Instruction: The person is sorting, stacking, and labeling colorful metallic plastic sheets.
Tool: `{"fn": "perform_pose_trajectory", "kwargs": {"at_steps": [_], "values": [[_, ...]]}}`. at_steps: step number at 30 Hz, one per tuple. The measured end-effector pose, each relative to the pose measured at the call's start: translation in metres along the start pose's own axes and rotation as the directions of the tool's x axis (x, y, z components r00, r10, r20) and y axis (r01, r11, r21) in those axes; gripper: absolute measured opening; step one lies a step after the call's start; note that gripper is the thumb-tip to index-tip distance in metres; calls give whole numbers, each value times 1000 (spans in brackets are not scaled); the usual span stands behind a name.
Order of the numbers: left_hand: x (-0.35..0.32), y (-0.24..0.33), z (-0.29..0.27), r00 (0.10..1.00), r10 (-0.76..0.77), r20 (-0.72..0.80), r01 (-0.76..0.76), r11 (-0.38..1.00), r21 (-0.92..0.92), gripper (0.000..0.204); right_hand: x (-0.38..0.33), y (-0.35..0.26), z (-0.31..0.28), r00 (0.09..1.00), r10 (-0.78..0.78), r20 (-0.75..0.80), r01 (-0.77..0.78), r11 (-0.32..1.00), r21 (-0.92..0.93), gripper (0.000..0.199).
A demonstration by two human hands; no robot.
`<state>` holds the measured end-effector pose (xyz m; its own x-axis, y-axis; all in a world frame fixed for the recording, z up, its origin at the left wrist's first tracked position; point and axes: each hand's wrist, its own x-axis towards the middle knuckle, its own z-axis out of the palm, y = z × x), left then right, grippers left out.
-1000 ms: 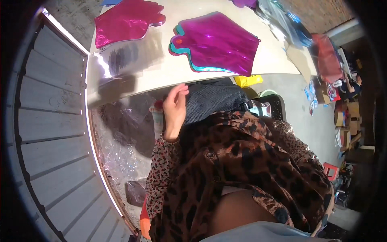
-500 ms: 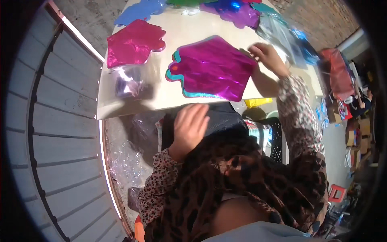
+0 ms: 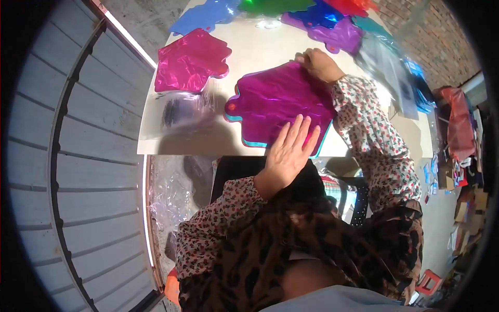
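A stack of flat foil balloons lies near the table's front edge. Its top piece is a shiny purple foil balloon point(image 3: 280, 104) with a rounded tab on the left; teal edging shows from under it. My left hand point(image 3: 291, 151) rests on the stack's near right part, palm down, fingers stretched out. At the far corner of the purple balloon, my right hand point(image 3: 321, 66) has its fingers bent and pinched at the edge; the fingertips are partly hidden. A pink foil balloon point(image 3: 189, 62) lies to the left of the stack.
Clear plastic bags point(image 3: 182, 112) lie on the table point(image 3: 249, 41) at left. Blue point(image 3: 205, 15), green point(image 3: 275, 5) and violet point(image 3: 338, 36) foil pieces line the far edge, with clear packets point(image 3: 390, 67) at right. A ribbed metal wall point(image 3: 99, 197) stands left; a red stool point(image 3: 429, 282) is on the floor.
My left hand has moved from the table's front edge up onto the foil stack. My right hand has shifted from the stack's right side to its far corner. The view has shifted slightly.
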<state>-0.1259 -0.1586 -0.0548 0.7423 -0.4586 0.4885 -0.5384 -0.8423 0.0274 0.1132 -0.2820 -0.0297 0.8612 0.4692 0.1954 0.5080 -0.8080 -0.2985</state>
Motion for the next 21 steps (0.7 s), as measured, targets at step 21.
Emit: {"fn": "perform_pose_trajectory", "kwargs": {"at_steps": [21], "values": [[0, -25, 19, 998, -8, 58, 20, 978, -209, 58, -84, 24, -38, 925, 133, 355, -245, 925, 291, 34]]}}
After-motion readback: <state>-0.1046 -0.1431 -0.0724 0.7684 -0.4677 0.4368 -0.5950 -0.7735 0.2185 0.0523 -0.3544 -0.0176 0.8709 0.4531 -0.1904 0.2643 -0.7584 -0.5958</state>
